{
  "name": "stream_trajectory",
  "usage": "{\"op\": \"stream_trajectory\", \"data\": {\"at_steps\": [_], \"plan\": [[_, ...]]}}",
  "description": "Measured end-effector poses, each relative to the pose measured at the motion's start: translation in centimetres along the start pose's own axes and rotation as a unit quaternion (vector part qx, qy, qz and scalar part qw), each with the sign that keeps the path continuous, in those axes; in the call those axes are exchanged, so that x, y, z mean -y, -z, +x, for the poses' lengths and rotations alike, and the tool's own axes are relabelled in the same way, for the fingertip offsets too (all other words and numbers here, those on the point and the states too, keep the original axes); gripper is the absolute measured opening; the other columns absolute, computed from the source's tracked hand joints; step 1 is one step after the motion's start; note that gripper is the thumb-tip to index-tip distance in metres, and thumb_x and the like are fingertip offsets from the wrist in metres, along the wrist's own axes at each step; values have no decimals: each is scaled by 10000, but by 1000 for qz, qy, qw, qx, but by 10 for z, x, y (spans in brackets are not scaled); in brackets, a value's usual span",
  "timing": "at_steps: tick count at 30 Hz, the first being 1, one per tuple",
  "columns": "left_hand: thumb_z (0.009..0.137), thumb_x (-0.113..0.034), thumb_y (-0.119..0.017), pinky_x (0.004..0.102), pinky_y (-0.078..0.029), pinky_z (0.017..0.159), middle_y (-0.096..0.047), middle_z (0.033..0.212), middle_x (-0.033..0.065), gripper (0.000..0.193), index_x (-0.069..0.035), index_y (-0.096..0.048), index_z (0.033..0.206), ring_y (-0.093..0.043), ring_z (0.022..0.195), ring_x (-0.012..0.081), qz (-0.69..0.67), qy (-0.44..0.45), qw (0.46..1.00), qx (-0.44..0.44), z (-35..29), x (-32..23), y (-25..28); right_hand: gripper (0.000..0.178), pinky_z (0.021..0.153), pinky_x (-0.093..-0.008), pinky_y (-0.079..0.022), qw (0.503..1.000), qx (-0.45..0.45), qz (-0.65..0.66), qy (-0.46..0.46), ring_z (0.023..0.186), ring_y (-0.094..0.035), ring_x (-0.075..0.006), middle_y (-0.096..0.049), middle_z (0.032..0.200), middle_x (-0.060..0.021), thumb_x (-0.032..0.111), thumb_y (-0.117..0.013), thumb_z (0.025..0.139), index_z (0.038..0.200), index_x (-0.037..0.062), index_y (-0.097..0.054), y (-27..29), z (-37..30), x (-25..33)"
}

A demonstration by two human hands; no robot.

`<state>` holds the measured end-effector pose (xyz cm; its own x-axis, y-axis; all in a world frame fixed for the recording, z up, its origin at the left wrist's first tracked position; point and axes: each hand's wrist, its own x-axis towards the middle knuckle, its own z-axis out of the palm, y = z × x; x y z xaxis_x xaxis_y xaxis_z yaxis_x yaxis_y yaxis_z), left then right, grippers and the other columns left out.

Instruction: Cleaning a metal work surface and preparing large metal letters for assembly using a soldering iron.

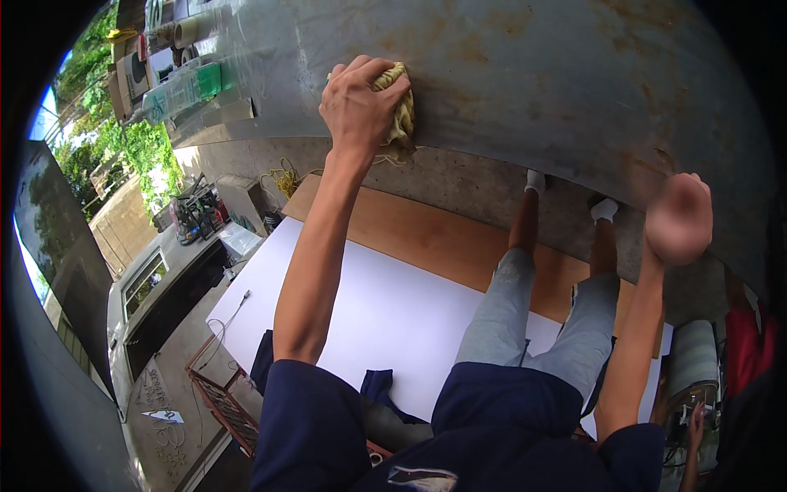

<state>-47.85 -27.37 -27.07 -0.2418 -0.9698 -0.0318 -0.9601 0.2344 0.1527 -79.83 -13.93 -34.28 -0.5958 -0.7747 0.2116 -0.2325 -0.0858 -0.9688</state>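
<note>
Left hand: the person's bare left hand (354, 102) is clamped on a crumpled pale-yellow cloth (402, 119), fingers bent over it, knuckles up.
Cloth: bunched under the palm and fingers, at the near edge of a broad grey metal worktop (508, 90); a loose fold pokes out on the right of the hand and hangs toward the edge.
Right hand: the bare right hand (679, 220) is well apart from the left, by the worktop's near edge on the right; badly blurred. It looks rounded, but I cannot tell whether the fingers are apart or together, nor whether it touches the metal.
Metal surface: dull grey, brown rust stains scattered across it, most of them toward the far side and the right.
Worktop's left end: a clear-and-green plastic box (206, 82) lies among other clutter, near a pale brown cardboard roll (187, 33).
Person: navy short-sleeved shirt (512, 398), faded blue-grey shorts (496, 316), white socks (604, 210).
Below the worktop: a long flat brown wooden panel (426, 243) runs alongside a large smooth white sheet (393, 295); a thin pale cable (243, 302) trails over the sheet's left end.
Floor, left: a tangled yellow cord (284, 180) near the panel's end.
Far right: another person's red garment (746, 353) and hand (696, 420), just beside a thick grey-white roll (695, 357).
Beyond, left: sunlit green foliage (147, 152).
</note>
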Motion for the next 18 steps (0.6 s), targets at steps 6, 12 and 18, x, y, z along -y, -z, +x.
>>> {"op": "stream_trajectory", "data": {"at_steps": [6, 12, 18], "plan": [[718, -269, -736, 370, -511, 704, -627, 830, -39, 166, -139, -710, 818, -570, 827, 224, 13, -1, 1000, -8, -1, 6, -1, 904, 502, -247, -121, 1000, 5, 7, 1, 526, -218, -57, -263, 587, 37, 778, -304, 839, 810, -76, -597, 1, 0, -1], [759, -271, -721, 361, -488, 743, -653, 872, 1, 210, -111, -719, 896, -583, 834, 245, 12, -63, 992, 111, -3, 11, 3, 895, 504, -250, -124, 1000, 1, 19, 3, 524, -222, -55, -260, 587, 40, 768, -309, 844, 809, -78, -601, 1, 1, 0], [769, -259, -715, 359, -487, 749, -654, 872, 0, 189, -113, -720, 889, -589, 842, 241, 19, -55, 990, 129, 0, 14, 0, 894, 499, -248, -121, 1000, -8, 13, 7, 517, -217, -55, -271, 578, 38, 772, -306, 843, 795, -73, -596, 0, 3, 0]]}}
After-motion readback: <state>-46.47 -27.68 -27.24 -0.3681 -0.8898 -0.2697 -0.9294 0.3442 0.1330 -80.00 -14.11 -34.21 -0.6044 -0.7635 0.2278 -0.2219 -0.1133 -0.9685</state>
